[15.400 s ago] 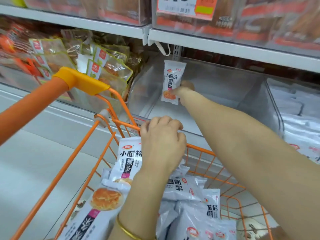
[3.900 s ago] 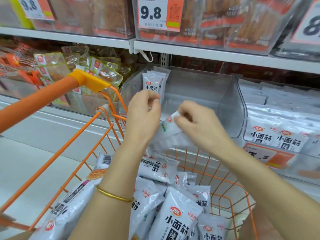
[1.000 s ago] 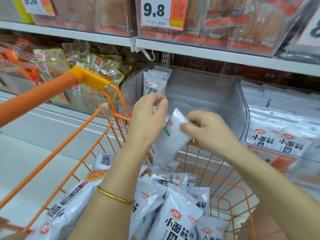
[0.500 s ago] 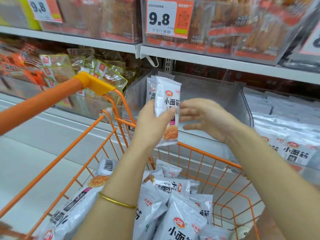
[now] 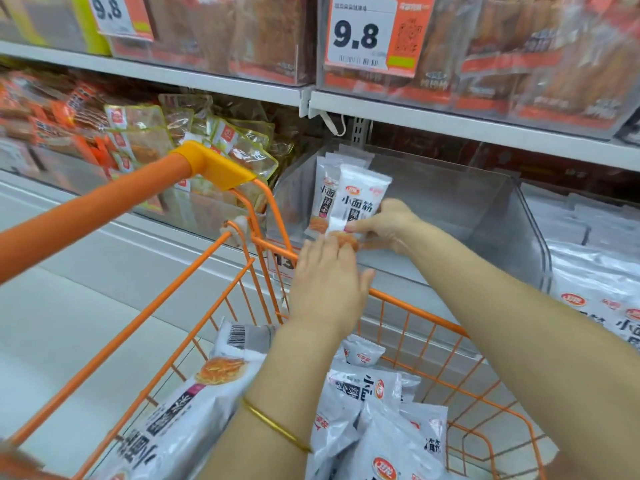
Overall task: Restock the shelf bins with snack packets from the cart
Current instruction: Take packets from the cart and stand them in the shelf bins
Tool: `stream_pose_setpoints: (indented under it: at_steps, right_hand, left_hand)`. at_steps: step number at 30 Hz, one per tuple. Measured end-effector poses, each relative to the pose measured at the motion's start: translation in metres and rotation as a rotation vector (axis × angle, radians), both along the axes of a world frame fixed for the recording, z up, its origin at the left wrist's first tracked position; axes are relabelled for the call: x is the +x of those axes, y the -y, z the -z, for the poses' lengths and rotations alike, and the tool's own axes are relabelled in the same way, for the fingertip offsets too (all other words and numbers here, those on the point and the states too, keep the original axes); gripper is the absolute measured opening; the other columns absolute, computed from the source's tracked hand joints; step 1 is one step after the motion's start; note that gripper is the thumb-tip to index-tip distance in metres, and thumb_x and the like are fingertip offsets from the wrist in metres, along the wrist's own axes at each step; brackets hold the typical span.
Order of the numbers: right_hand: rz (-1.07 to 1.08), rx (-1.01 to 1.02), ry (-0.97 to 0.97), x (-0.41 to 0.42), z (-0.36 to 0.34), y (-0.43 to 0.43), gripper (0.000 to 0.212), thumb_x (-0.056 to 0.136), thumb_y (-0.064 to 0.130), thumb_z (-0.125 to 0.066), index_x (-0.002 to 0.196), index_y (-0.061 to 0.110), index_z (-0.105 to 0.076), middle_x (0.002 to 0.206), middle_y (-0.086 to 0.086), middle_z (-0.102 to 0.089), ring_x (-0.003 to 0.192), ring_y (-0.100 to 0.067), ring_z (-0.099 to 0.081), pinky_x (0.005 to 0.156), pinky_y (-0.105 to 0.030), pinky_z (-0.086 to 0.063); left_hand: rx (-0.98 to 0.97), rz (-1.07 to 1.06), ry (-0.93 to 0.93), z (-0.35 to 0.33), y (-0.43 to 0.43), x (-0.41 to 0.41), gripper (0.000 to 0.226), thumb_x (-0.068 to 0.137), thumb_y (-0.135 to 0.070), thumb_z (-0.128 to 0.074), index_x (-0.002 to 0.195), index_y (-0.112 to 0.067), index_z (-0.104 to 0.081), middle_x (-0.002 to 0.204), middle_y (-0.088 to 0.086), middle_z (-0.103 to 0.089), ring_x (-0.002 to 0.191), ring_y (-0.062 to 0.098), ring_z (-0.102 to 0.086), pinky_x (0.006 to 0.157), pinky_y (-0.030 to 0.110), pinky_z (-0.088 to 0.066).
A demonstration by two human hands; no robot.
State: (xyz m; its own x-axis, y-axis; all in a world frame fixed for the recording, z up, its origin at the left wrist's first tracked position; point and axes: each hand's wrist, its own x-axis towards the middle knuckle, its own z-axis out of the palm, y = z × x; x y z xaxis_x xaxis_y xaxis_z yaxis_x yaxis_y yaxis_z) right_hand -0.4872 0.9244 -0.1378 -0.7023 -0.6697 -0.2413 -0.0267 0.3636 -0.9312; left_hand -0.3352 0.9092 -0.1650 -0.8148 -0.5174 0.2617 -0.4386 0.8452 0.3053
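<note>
White pkt point(image 5: 360, 199) upright in clear bin point(image 5: 450, 202), right hand point(image 5: 388, 226) pinching btm.

Bin point(image 5: 450, 202) behind cart point(image 5: 408, 306) — packets point(image 5: 326, 192) seemingly inside.

lower shelf point(image 5: 114, 252) | carries clear bin point(image 5: 450, 202) | upright packets point(image 5: 323, 194) at bin's left end | orange cart point(image 5: 415, 308) | piled packets point(image 5: 388, 438) inside

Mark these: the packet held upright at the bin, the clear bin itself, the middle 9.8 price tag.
held packet point(image 5: 362, 199), head view, centre of its printed front.
clear bin point(image 5: 450, 199), head view, bare back wall.
middle 9.8 price tag point(image 5: 360, 32), head view, centre of its white panel.
</note>
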Motion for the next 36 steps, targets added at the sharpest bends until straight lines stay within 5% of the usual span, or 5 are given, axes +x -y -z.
stream_pose_setpoints:
  at_steps: [6,11,23,30,36]
  right_hand:
    - [0.145,0.108,-0.033,0.003,0.023,0.053,0.024,0.076,-0.006,-0.072,0.071,0.007,-0.052,0.088,-0.014,-0.064,0.057,-0.017,-0.057,0.038,-0.028,-0.049]
    - [0.173,0.106,-0.136,0.002,0.028,0.071,0.02,0.077,0.005,-0.075,0.084,0.007,-0.057,0.107,-0.013,-0.068,0.091,-0.027,-0.068,0.077,-0.041,-0.058]
    - [0.172,0.106,-0.055,0.0,0.028,0.06,0.032,0.071,0.005,-0.08,0.079,0.012,-0.049,0.108,-0.011,-0.067,0.1,-0.027,-0.066,0.085,-0.041,-0.056]
    - [0.133,0.098,-0.3,0.009,-0.008,0.019,0.033,0.076,0.004,-0.076,0.096,0.006,-0.05,0.09,-0.007,-0.058,0.085,-0.024,-0.064,0.072,-0.039,-0.059]
    - [-0.176,0.001,-0.445,0.08,-0.035,-0.097,0.02,0.082,-0.002,-0.064,0.076,0.014,-0.055,0.065,-0.003,-0.06,0.057,-0.016,-0.063,0.053,-0.03,-0.055]
  left_hand:
    - [-0.016,0.011,0.045,0.003,-0.001,0.002,0.063,0.095,-0.05,-0.017,0.142,-0.01,-0.031,0.153,0.01,-0.024,0.144,0.022,-0.01,0.116,0.034,0.001]
    - [0.002,0.004,0.079,0.0,-0.002,0.002,0.055,0.099,-0.043,-0.027,0.142,-0.009,-0.029,0.155,0.01,-0.017,0.144,0.022,-0.005,0.116,0.034,0.004]
    - [0.018,0.016,0.109,-0.002,-0.001,0.003,0.053,0.1,-0.042,-0.026,0.142,-0.01,-0.03,0.155,0.009,-0.017,0.145,0.022,-0.003,0.116,0.034,0.005]
    - [0.041,0.034,0.09,-0.005,0.0,0.004,0.05,0.1,-0.039,-0.028,0.14,-0.01,-0.034,0.153,0.009,-0.023,0.143,0.021,-0.01,0.116,0.034,0.0]
    - [0.168,-0.001,-0.137,-0.022,-0.001,0.007,0.033,0.095,-0.013,-0.043,0.126,-0.005,-0.052,0.127,0.014,-0.052,0.119,0.03,-0.043,0.099,0.04,-0.035]
